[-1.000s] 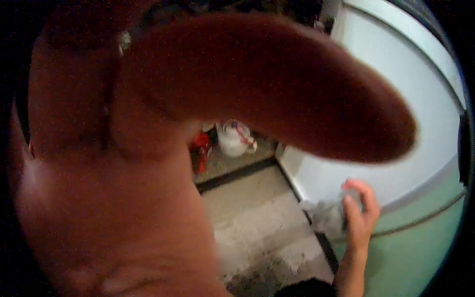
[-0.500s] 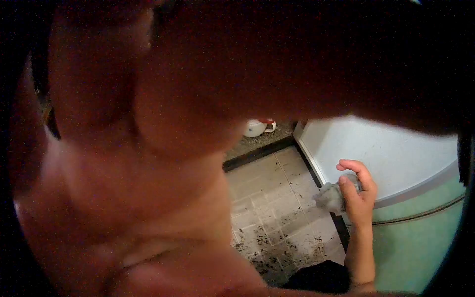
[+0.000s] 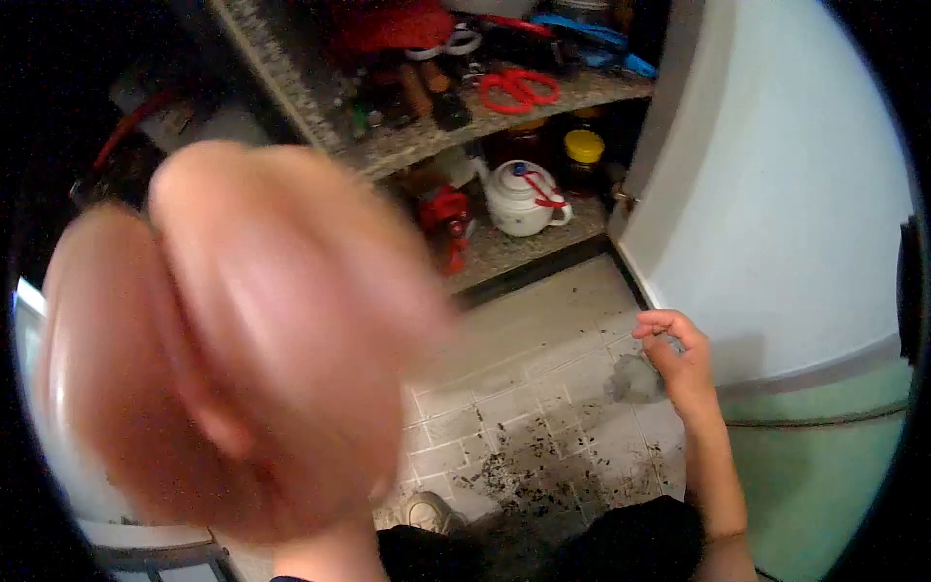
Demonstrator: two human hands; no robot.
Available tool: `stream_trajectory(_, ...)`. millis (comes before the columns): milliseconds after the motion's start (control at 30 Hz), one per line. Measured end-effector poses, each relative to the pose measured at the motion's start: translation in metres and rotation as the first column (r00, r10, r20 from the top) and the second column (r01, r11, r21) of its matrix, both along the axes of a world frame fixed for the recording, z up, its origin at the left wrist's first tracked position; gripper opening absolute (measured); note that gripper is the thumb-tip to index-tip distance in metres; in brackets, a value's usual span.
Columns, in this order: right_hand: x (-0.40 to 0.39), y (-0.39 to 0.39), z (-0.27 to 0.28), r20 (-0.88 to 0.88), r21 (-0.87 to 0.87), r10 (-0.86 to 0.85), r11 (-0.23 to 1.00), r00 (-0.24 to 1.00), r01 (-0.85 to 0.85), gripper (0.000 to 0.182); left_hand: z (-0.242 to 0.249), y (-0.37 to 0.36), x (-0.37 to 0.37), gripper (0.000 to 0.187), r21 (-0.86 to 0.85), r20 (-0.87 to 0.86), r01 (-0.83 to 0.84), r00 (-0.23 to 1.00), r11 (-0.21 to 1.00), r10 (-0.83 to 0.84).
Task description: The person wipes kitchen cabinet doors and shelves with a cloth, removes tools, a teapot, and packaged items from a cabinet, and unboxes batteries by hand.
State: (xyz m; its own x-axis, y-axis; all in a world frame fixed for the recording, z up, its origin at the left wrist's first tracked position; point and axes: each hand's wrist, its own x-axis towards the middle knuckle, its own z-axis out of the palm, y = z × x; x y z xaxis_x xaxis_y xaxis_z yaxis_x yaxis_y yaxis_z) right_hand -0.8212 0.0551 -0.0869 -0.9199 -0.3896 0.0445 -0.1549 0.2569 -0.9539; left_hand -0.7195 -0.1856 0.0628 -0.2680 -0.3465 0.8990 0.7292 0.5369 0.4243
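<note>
My left hand is very close to the camera, large and blurred, with its fingers curled in towards the palm. Nothing shows in it. Lower right, my right hand grips a crumpled grey cloth, which hangs from the fingers above the tiled floor. The index finger and thumb are bent towards each other, while the fingers around the cloth are partly hidden. Dark bits of debris lie scattered over the floor tiles below.
Speckled stone shelves hold red-handled scissors, a white teapot, a yellow-lidded jar and a red object. A white curved panel stands at right, above a green surface. A shoe shows at the bottom.
My left hand has drawn back from covering most of the view, revealing the shelves and more floor. My right hand still holds the cloth and appears slightly further left.
</note>
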Motion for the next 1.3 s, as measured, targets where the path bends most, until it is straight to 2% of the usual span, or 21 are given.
stream_trajectory(67,0.005,-0.006,-0.002,-0.05,-0.021,0.049,0.999,0.998,-0.05,0.021,-0.014,0.014,0.013,0.027,0.015,0.065,0.106,0.992,0.994,-0.107)
stream_trajectory(133,0.013,-0.01,-0.006,0.031,0.027,0.086,0.996,0.996,-0.087,0.021,-0.033,0.032,0.022,0.027,0.06,0.16,0.246,0.954,0.967,-0.253)
stream_trajectory(200,0.021,-0.016,-0.012,-0.018,0.085,0.108,0.991,0.994,-0.106,0.021,-0.051,0.047,0.03,0.026,0.13,0.259,0.386,0.876,0.913,-0.407)
stream_trajectory(267,0.016,-0.006,-0.014,-0.157,0.176,0.127,0.979,0.979,-0.099,0.02,-0.073,0.067,0.035,0.025,0.224,0.314,0.527,0.758,0.82,-0.572)
stream_trajectory(333,0.029,-0.012,-0.015,-0.028,0.103,0.134,0.986,0.991,-0.13,0.018,-0.086,0.083,0.034,0.025,0.276,0.346,0.614,0.654,0.74,-0.672)
stream_trajectory(367,0.037,-0.02,-0.014,-0.041,0.093,0.136,0.987,0.99,-0.131,0.018,-0.091,0.086,0.033,0.024,0.3,0.372,0.649,0.595,0.699,-0.712)
stream_trajectory(400,0.02,-0.011,-0.007,0.023,0.076,0.116,0.99,0.993,-0.117,0.016,-0.09,0.101,0.019,0.024,0.317,0.399,0.677,0.54,0.664,-0.741)
stream_trajectory(467,0.025,-0.029,0.001,0.092,0.066,0.123,0.989,0.988,-0.129,0.014,-0.092,0.098,0.025,0.023,0.356,0.416,0.713,0.458,0.604,-0.786)
stream_trajectory(567,0.019,-0.017,-0.017,0.075,0.094,0.111,0.989,0.991,-0.118,0.017,-0.093,0.102,0.029,0.022,0.445,0.424,0.737,0.326,0.508,-0.845)
stream_trajectory(600,0.012,-0.015,-0.002,0.053,0.075,0.135,0.987,0.989,-0.139,0.017,-0.092,0.106,0.03,0.022,0.463,0.412,0.752,0.287,0.47,-0.865)
stream_trajectory(667,0.013,-0.009,-0.019,0.043,0.095,0.15,0.984,0.988,-0.153,0.017,-0.098,0.113,0.031,0.022,0.499,0.388,0.77,0.211,0.397,-0.897)
stream_trajectory(800,0.017,-0.015,-0.016,-0.005,0.078,0.184,0.98,0.983,-0.183,0.018,-0.097,0.118,0.036,0.02,0.572,0.369,0.771,0.063,0.28,-0.927)
stream_trajectory(900,0.025,-0.031,-0.015,0.1,0.12,0.143,0.981,0.985,-0.155,0.017,-0.091,0.117,0.04,0.02,0.62,0.362,0.76,-0.054,0.196,-0.931)
stream_trajectory(1000,0.022,-0.026,-0.017,0.047,0.166,0.17,0.97,0.984,-0.176,0.017,-0.083,0.116,0.04,0.019,0.659,0.299,0.751,-0.235,0.022,-0.925)
stream_trajectory(1067,0.024,-0.028,-0.026,0.055,0.123,0.216,0.967,0.975,-0.222,0.016,-0.071,0.111,0.038,0.018,0.684,0.236,0.715,-0.401,-0.142,-0.885)
stream_trajectory(1100,0.024,-0.028,-0.029,0.122,0.08,0.202,0.974,0.972,-0.212,0.016,-0.066,0.107,0.035,0.018,0.692,0.208,0.688,-0.48,-0.219,-0.852)
stream_trajectory(1167,0.028,-0.03,-0.033,0.103,0.136,0.214,0.964,0.971,-0.227,0.018,-0.06,0.093,0.027,0.018,0.7,0.167,0.638,-0.584,-0.322,-0.794)
stream_trajectory(1200,0.026,-0.029,-0.037,0.083,0.182,0.242,0.95,0.967,-0.254,0.019,-0.061,0.076,0.021,0.018,0.73,0.216,0.648,-0.519,-0.216,-0.827)
stream_trajectory(1233,0.023,-0.025,-0.045,0.216,0.146,0.258,0.945,0.942,-0.292,0.02,-0.064,0.05,0.017,0.014,0.77,0.502,0.571,-0.263,0.286,-0.824)
stream_trajectory(1267,0.024,-0.02,-0.049,0.223,0.153,0.249,0.946,0.942,-0.286,0.02,-0.076,0.031,0.016,0.013,0.643,0.727,0.329,0.021,0.691,-0.686)
stream_trajectory(1300,0.028,-0.017,-0.053,0.316,0.185,0.259,0.927,0.913,-0.327,0.021,-0.099,0.004,0.003,0.017,0.245,0.693,0.244,0.632,0.938,-0.345)
